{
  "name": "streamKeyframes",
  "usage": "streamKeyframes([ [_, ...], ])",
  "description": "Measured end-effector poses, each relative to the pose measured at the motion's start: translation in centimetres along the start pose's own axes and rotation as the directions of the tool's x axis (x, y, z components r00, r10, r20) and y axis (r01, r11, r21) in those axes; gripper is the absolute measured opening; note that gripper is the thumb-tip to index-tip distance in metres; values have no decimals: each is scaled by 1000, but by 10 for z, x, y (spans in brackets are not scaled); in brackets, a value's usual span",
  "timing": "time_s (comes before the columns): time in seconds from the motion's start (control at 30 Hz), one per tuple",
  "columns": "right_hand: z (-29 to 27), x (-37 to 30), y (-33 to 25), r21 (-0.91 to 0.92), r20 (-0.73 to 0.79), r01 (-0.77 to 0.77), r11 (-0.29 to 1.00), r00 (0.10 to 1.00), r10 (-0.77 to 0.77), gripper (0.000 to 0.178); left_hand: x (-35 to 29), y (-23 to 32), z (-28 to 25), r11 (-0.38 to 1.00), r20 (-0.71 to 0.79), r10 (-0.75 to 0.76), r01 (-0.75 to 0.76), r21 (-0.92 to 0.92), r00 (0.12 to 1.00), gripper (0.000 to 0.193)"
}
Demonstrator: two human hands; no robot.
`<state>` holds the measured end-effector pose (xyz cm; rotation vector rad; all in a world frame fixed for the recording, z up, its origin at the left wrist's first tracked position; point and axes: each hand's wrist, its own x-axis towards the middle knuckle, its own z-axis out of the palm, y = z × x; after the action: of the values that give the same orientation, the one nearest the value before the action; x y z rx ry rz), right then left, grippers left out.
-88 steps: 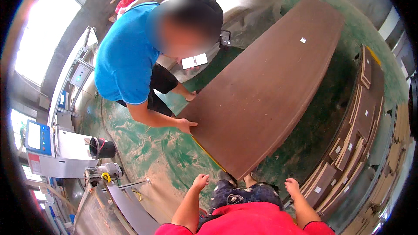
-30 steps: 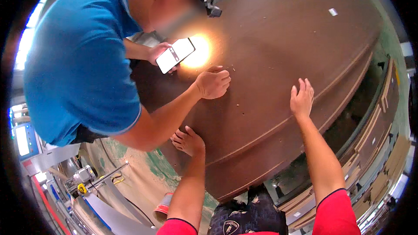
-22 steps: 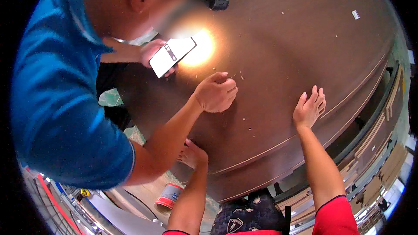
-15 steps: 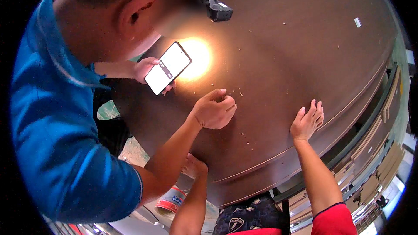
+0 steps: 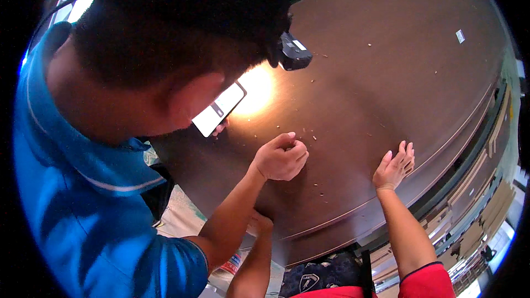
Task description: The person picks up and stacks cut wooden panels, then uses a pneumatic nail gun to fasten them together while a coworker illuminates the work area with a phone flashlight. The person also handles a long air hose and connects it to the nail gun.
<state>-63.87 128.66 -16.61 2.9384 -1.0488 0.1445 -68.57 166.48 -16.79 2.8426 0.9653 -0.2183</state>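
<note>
My right hand lies on the brown panel near its right front edge, fingers stretched out and holding nothing. At the panel's near left edge is my left hand; a co-worker's forearm crosses in front of it and hides its fingers. The co-worker's right hand is curled just above the panel between my hands. In the co-worker's other hand is a phone, partly covered by the person's head. A bright patch of light falls on the panel beside the phone.
Small pale crumbs are scattered over the panel, and a small white label lies at its far right. The co-worker in a blue shirt fills the left side. Stacked boards stand along the right. A round container sits below my left hand.
The co-worker's head has leaned in and now covers much of the phone. The whole view has shifted slightly; my right hand still rests on the panel.
</note>
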Motion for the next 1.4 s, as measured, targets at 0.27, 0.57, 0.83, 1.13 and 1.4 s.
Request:
streamKeyframes([
  [0.27, -2, 3, -3, -9, 9, 13, 1000, 1000, -13, 54, -5, -22, 17, 999, -43, 22, -20, 50, 999, 63],
  [0.57, -2, 1, -1, 13, 5, 12, 1000, 1000, -12, 53, -6, -22, 18, 988, 91, -153, 150, 36, 984, 66],
  [0.83, -3, 2, -1, 10, 11, -5, 1000, 1000, 5, 53, 2, 0, 9, 999, 81, 47, -46, -3, 996, 65],
  [1.13, -9, 7, -6, 29, 20, 16, 999, 1000, -16, 52, -5, -2, -2, 994, 102, -106, 105, 11, 989, 77],
  [1.4, -4, 5, -3, 7, 23, -4, 1000, 1000, 4, 53, -4, -1, 8, 999, -110, -50, 51, 8, 993, 65],
])
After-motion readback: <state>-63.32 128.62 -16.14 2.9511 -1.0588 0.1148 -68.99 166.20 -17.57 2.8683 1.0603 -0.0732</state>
